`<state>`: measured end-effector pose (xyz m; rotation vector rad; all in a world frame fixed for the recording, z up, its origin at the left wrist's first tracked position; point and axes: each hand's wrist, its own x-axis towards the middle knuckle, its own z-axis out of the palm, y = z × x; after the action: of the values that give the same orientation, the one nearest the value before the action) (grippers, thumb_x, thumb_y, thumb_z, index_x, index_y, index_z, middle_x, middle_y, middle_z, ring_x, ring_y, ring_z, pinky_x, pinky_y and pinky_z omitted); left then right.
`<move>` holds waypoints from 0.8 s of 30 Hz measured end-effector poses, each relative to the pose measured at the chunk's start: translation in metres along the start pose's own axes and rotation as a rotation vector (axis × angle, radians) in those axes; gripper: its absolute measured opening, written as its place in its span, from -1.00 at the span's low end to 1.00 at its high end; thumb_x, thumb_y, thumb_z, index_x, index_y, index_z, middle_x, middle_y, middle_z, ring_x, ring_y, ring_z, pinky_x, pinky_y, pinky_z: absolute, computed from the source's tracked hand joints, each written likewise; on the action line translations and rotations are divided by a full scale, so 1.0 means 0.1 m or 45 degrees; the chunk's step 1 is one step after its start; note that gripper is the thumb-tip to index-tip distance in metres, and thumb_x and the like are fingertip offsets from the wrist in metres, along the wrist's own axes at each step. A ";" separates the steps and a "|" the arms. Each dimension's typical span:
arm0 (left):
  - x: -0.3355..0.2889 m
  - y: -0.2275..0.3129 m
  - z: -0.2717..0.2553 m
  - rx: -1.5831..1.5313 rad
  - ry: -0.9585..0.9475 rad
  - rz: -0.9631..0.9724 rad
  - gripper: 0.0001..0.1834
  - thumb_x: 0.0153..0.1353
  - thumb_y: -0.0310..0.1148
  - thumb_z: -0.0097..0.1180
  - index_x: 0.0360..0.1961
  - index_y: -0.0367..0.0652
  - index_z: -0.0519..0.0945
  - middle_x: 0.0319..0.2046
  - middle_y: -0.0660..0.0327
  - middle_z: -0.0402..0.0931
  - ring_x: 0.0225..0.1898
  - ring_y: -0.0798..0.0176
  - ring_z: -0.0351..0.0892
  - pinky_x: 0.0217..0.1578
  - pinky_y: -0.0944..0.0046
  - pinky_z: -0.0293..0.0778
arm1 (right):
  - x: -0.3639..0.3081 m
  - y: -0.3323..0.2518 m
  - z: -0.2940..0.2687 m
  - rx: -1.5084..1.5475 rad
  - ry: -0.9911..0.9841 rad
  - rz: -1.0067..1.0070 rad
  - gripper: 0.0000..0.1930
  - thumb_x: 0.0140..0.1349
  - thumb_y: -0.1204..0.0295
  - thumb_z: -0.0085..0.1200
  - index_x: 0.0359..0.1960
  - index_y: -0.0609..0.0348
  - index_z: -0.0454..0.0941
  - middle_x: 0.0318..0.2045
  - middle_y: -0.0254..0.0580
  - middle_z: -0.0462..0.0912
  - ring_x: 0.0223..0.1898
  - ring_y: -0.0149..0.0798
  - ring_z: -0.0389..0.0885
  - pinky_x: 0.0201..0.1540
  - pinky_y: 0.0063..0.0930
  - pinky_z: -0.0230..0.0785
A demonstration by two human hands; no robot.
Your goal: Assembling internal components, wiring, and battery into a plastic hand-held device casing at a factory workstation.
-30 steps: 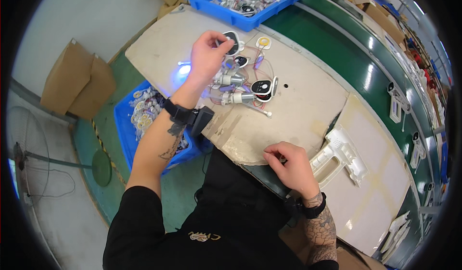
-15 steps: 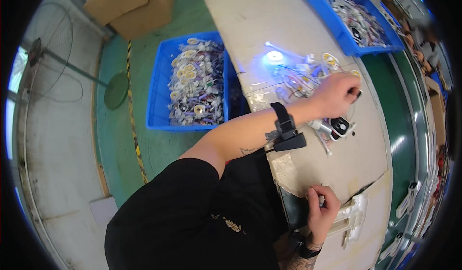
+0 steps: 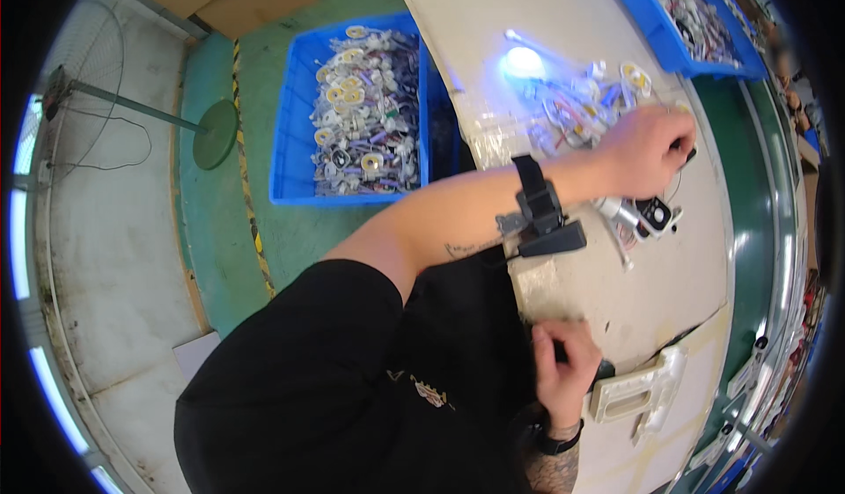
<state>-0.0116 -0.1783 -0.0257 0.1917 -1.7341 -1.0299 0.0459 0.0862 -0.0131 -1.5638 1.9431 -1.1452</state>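
My left hand [image 3: 650, 149] reaches across the worktable, its fingers curled closed. A small dark piece shows at its fingertips, with a thin wire below; what it is I cannot make out. Under that hand lie a silvery cylinder [image 3: 613, 208] and a black-faced part [image 3: 656, 216] with a round white centre. A heap of small wired white and purple parts [image 3: 572, 111] spreads beyond the wrist, beside a round light [image 3: 525, 62] glowing blue-white. Closer to my body, at the table's near edge, my right hand [image 3: 568, 362] is closed, thumb against fingers; anything inside is hidden.
A white plastic frame [image 3: 629, 397] lies on the table [image 3: 581, 291] beside my right hand. Left of the table stands a blue bin [image 3: 290, 164] full of similar parts; another blue bin [image 3: 647, 14] is at the far right. A green conveyor [image 3: 753, 168] runs along the right.
The view has shifted, so the table and bins sit higher and mostly further right. My right hand has drawn back from the white frame toward my body. My left hand stays curled over the parts.
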 end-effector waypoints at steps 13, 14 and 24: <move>0.00 0.05 -0.04 0.039 0.049 0.021 -0.90 0.07 -0.53 0.28 -0.40 -0.21 0.58 -0.49 0.10 0.58 -0.42 0.05 0.61 -0.37 0.11 0.46 | -0.07 -0.01 0.03 0.010 0.041 0.063 -0.93 0.19 0.59 0.32 -0.30 0.20 0.70 -0.51 -0.21 0.59 -0.46 -0.16 0.46 -0.35 -0.33 0.30; 0.01 0.04 -0.04 0.035 0.058 0.026 -0.90 0.07 -0.53 0.28 -0.39 -0.21 0.58 -0.48 0.10 0.59 -0.40 0.04 0.61 -0.36 0.11 0.47 | -0.07 0.00 0.02 0.008 0.042 0.058 -0.93 0.19 0.59 0.32 -0.30 0.20 0.70 -0.51 -0.21 0.59 -0.46 -0.16 0.46 -0.35 -0.33 0.30; 0.01 0.09 0.01 0.127 0.003 0.146 -0.95 0.10 -0.52 0.12 -0.43 -0.12 0.57 -0.46 0.13 0.58 -0.31 -0.10 0.59 -0.28 -0.06 0.49 | -0.05 -0.03 0.08 -0.063 0.047 0.109 -0.93 0.19 0.61 0.32 -0.30 0.21 0.69 -0.47 -0.20 0.64 -0.45 -0.15 0.48 -0.31 -0.34 0.33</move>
<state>-0.0101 -0.1728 -0.0185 0.1545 -1.7749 -0.8605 0.0556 0.0881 -0.0164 -1.4785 2.0561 -1.1069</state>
